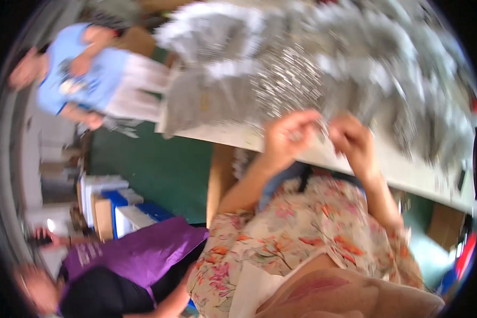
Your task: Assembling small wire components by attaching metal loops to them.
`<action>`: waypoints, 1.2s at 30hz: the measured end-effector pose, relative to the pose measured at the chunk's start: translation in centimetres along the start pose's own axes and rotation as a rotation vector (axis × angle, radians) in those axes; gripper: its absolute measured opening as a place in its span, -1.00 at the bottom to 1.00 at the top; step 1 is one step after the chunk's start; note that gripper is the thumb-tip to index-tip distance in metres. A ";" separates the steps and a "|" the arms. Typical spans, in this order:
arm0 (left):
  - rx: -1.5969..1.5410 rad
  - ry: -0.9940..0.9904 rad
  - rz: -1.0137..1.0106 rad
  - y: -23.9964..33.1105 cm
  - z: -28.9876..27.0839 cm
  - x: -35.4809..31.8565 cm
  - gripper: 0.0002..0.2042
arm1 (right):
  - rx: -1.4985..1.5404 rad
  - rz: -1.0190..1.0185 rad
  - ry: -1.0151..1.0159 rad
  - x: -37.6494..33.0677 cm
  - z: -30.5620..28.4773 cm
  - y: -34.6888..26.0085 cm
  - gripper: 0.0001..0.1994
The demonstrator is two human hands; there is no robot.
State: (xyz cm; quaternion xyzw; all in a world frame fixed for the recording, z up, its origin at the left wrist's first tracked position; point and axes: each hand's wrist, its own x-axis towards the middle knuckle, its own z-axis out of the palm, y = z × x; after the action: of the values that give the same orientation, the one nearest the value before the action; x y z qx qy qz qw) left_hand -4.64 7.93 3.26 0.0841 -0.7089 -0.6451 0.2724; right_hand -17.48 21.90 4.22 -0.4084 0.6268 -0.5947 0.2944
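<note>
The picture is blurred by motion. My left hand and my right hand are raised close together at the near edge of a pale table. Both have curled fingers that pinch a small silvery piece between them. It belongs to a big heap of grey, glittering silvery pieces that covers the tabletop just beyond my hands. My forearms rise from floral short sleeves at the lower middle.
A person in a light blue top stands at the far left end of the table. Another person in a purple top is at the lower left. White and blue boxes stand on the green floor.
</note>
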 end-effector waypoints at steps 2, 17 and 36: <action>0.008 0.118 0.130 0.7 0.0 0.5 -0.72 | 0.244 0.152 0.011 1.2 0.1 -1.2 -0.81; 0.217 0.027 0.284 2.0 0.2 1.4 -0.72 | 0.333 0.024 -0.103 2.1 0.0 -1.2 -0.84; 0.596 0.335 -0.316 -2.3 -19.1 3.3 -0.85 | -0.816 -0.246 0.120 -2.7 1.3 9.3 -0.89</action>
State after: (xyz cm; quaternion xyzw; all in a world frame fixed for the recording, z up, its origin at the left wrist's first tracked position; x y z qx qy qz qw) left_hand 1.52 -10.62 2.31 0.3724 -0.7893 -0.4220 0.2454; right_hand -16.53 23.16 -5.39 -0.5275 0.7734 -0.3516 -0.0014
